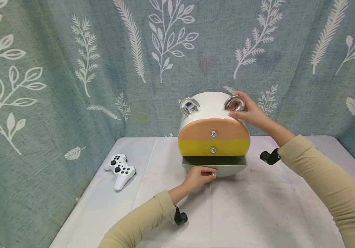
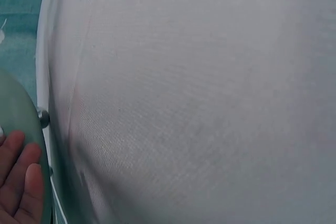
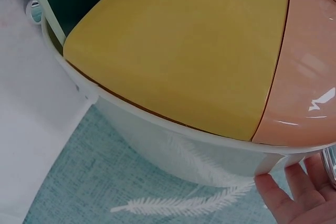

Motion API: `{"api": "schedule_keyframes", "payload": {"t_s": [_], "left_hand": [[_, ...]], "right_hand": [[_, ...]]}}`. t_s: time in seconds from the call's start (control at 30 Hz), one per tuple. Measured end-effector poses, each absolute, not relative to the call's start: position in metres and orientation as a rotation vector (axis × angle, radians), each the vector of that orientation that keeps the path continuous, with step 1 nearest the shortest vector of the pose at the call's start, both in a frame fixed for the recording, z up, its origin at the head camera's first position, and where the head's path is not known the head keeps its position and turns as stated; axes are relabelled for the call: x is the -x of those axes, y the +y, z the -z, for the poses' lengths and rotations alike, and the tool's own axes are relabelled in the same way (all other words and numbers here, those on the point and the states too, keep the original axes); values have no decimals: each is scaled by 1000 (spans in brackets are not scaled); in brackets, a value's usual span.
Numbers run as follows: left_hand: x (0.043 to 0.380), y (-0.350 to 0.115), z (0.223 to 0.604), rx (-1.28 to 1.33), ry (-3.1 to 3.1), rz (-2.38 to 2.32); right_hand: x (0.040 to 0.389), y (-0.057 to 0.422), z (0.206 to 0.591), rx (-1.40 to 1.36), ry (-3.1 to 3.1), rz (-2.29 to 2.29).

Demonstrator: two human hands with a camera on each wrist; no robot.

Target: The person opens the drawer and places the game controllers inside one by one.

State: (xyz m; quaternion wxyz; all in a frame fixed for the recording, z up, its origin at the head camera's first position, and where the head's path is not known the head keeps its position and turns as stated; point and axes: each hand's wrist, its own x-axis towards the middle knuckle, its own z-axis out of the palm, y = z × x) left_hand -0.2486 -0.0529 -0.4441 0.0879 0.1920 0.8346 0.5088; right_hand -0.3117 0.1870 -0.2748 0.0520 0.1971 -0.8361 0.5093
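The frog-like drawer cabinet (image 1: 212, 103) stands near the far edge of the cloth-covered desk (image 1: 258, 213), roughly midway between the two far corners, its front turned toward the person. Its lower drawer (image 1: 234, 171) juts out toward the near edge, the green inside showing, while the orange drawer (image 1: 194, 132) and the yellow drawer (image 1: 194, 148) sit flush above it.

The left hand (image 1: 200, 177) pinches the lower knob (image 1: 214, 174) in a narrow grip of thumb and fingers, likely because the knob is the one small hold on that smooth front. The right hand (image 1: 251, 112) is curled about the chrome ring (image 1: 226, 102) on the cabinet's upper right, thumb in front and fingers behind; this probably steadies the body so that force on the drawer does not slide or tip it. The matching left ring (image 1: 195, 100) is untouched.

A white game controller (image 1: 124, 172) lies by the desk's left edge, well apart from the cabinet, perhaps simply out of the drawer's way
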Motion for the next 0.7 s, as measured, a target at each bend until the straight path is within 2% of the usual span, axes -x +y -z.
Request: {"api": "schedule_keyframes", "payload": {"t_s": [0.23, 0.47, 0.7], "left_hand": [[229, -56, 431, -628, 2448, -1502], [220, -59, 442, -633, 2400, -1545], [195, -61, 418, -636, 2391, -1511]], "right_hand": [[311, 187, 274, -595, -2551, -1551], [311, 188, 274, -589, -2560, -1543], [311, 188, 274, -581, -2573, -1534]]}}
